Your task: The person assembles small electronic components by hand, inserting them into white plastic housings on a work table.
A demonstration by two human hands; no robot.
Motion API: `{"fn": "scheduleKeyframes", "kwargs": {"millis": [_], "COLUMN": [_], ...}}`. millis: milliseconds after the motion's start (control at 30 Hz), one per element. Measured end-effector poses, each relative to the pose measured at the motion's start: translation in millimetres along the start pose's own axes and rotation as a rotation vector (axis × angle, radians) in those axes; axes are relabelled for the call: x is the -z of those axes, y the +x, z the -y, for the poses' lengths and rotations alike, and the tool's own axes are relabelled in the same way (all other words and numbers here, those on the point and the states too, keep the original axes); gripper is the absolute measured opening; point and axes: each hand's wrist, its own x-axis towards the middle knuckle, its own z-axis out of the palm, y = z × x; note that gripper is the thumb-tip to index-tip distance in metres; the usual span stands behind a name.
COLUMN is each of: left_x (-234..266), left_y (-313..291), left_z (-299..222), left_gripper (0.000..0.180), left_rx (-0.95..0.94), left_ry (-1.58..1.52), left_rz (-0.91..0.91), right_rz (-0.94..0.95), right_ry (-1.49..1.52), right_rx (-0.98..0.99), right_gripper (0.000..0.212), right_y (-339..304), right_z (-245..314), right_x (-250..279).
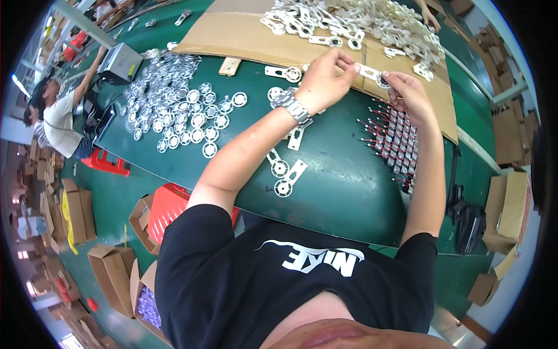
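Note:
A white plastic part [368, 72] with a narrow arm and a round ring end is stretched between my two hands above the cardboard's near edge. My left hand [326, 80] pinches its narrow end between thumb and fingers. At the ring end, my right hand [410, 98] has thumb and fingers closed on it. Below my left wrist, several similar white parts [283, 187] lie on the green table [331, 180], some partly hidden by the forearm. Rows of small motors with red wires [397, 142] lie beneath my right hand.
A cardboard sheet [226, 32] carries a large heap of white parts [360, 23]. Silvery discs [197, 119] are piled at the left, near a grey metal box [121, 63]. A red stool [168, 212] and open cartons [111, 276] stand below. Another person [65, 116] is at far left.

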Motion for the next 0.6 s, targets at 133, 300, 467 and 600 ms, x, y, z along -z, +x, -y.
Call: {"fn": "scheduleKeyframes", "kwargs": {"millis": [133, 300, 467, 600], "left_x": [12, 36, 154, 359], "left_y": [-3, 0, 50, 66], "left_z": [-10, -24, -3, 67], "left_gripper": [0.027, 0.025, 0.024, 0.026], "left_rx": [-0.021, -0.107, -0.101, -0.068], "left_ry": [0.061, 0.183, 0.794, 1.487], "left_rz": [0.029, -0.117, -0.453, -0.413], "right_rz": [0.175, 0.082, 0.006, 0.011], "right_ry": [-0.267, 0.097, -0.236, -0.265], "right_rx": [-0.187, 0.162, 0.206, 0.181], "right_gripper": [0.028, 0.077, 0.066, 0.047], "right_y": [48, 70, 15, -20], "right_z": [20, 61, 54, 17], "right_x": [6, 4, -7, 19]}}
